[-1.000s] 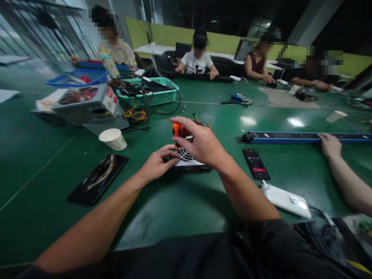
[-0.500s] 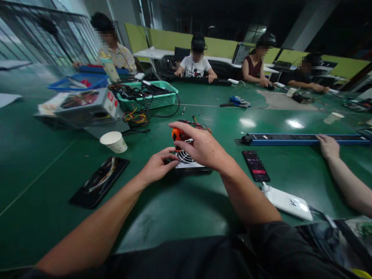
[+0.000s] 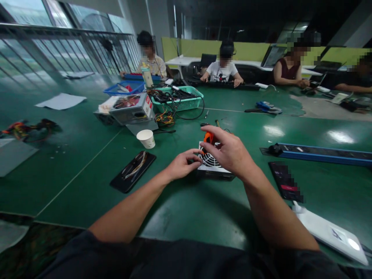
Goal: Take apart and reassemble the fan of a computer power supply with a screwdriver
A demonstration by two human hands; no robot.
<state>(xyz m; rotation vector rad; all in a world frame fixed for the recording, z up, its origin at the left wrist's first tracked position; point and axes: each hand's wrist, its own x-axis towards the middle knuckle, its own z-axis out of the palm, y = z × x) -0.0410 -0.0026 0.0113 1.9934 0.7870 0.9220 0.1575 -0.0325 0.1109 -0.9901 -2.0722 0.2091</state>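
Note:
A power supply unit [image 3: 215, 169] lies on the green table in front of me, its round fan grille [image 3: 213, 160] facing up. My right hand [image 3: 231, 155] is closed around the orange and black handle of a screwdriver [image 3: 208, 138], held above the grille's left part. The screwdriver's tip is hard to make out. At the unit's left edge is my left hand [image 3: 183, 166], thumb and fingers bent together on its corner beside the screwdriver. Cables show behind the unit, partly covered by my right hand.
Left of my hands are a paper cup [image 3: 146, 139] and a black phone-like slab [image 3: 133, 171]. Farther back sit another power supply [image 3: 135, 110] and a green basket [image 3: 193, 104] of cables. To the right lie a blue power strip [image 3: 325, 155], a phone [image 3: 283, 179] and a white power bank [image 3: 331, 234].
My view has turned left, so everything sits farther right in the picture. Both hands remain at the power supply unit, and the screwdriver's handle shows less behind my right fingers.

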